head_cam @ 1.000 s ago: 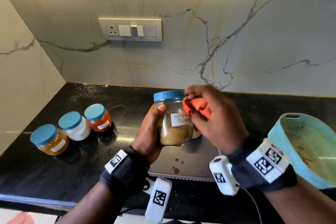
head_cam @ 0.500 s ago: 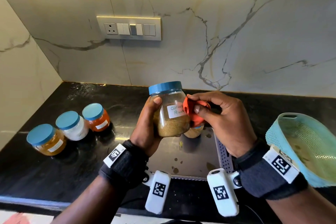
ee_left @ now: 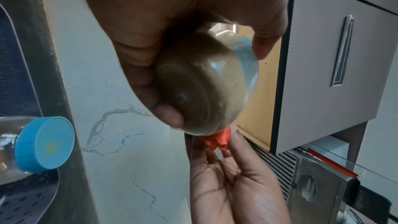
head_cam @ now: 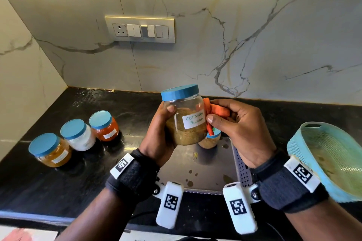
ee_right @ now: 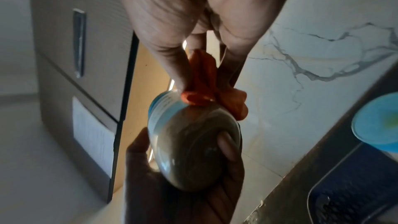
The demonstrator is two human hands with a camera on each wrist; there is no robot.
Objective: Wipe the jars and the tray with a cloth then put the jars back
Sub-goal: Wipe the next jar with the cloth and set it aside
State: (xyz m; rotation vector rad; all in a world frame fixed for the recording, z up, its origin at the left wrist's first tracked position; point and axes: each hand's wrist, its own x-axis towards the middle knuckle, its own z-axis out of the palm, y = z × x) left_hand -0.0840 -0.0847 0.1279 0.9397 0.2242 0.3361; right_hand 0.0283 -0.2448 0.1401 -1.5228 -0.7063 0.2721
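My left hand [head_cam: 158, 135] grips a blue-lidded coriander powder jar [head_cam: 185, 118] above the steel tray [head_cam: 207, 170]; its round base [ee_left: 193, 91] fills the left wrist view. My right hand [head_cam: 235, 129] pinches a bunched orange cloth [head_cam: 213, 112] against the jar's right side, just beside the label; in the right wrist view the cloth [ee_right: 206, 89] touches the jar [ee_right: 193, 146]. Another jar [head_cam: 210, 140] stands on the tray behind the held one, mostly hidden. Three more blue-lidded jars sit on the black counter at left: yellow-brown [head_cam: 50, 149], white [head_cam: 78, 135] and orange-red [head_cam: 104, 126].
A light blue perforated basket [head_cam: 331, 158] leans at the right edge of the counter [head_cam: 39, 186]. The marble wall with a switch panel [head_cam: 140, 29] stands close behind. The tray surface shows dark spots. Grey cabinet doors [ee_left: 344, 57] hang overhead.
The jar has risen and tilted slightly. My right hand has turned palm-up and slid the cloth from the jar's upper shoulder down along its right side.
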